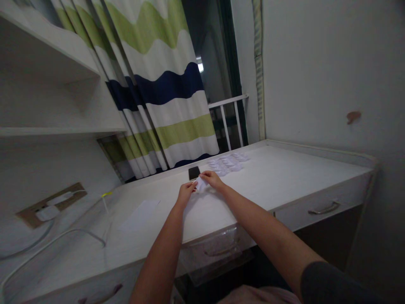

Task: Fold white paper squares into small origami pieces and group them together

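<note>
My left hand [186, 192] pinches the left edge of a small white piece of folded paper [201, 185] above the desk. From the other side, my right hand [212, 179] grips its upper right part between thumb and fingers. The paper looks creased, though its exact shape is too small to make out. Just behind my hands lies a dark, flat phone-like object [193, 173]. Several small white folded pieces [228, 164] lie in rows beyond my right hand.
White paper sheets [141, 214] lie on the white desk [303, 177] to the left. A clear plastic bag [211, 253] hangs over the front edge. Cables run from a socket board [52, 204] at left. A striped curtain [177, 101] hangs behind; shelves [47, 84] jut out upper left.
</note>
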Action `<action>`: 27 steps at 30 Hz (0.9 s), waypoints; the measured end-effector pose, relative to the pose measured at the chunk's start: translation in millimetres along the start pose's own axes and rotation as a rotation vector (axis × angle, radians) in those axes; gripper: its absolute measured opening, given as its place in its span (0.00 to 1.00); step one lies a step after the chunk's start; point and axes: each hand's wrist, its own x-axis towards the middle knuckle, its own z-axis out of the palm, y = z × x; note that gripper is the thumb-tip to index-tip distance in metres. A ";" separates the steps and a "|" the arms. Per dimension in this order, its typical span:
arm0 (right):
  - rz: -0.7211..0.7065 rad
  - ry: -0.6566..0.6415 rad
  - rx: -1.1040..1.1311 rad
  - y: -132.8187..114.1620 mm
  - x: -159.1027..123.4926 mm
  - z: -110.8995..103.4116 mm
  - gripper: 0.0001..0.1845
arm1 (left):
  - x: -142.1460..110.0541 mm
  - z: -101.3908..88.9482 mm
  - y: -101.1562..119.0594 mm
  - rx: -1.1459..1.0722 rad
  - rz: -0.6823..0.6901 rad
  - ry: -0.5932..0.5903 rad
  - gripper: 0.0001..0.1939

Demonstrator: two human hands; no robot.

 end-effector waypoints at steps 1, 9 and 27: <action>0.017 -0.010 0.013 -0.4 -0.7 0.5 0.15 | 0.2 -0.1 0.1 -0.005 -0.002 0.003 0.16; 0.047 -0.085 -0.001 -5.0 -3.9 -0.6 0.16 | -2.1 0.6 1.9 -0.113 -0.063 -0.033 0.17; 0.111 -0.015 -0.005 -1.8 -0.7 -2.9 0.12 | -0.6 -2.7 6.0 -0.084 -0.004 0.124 0.20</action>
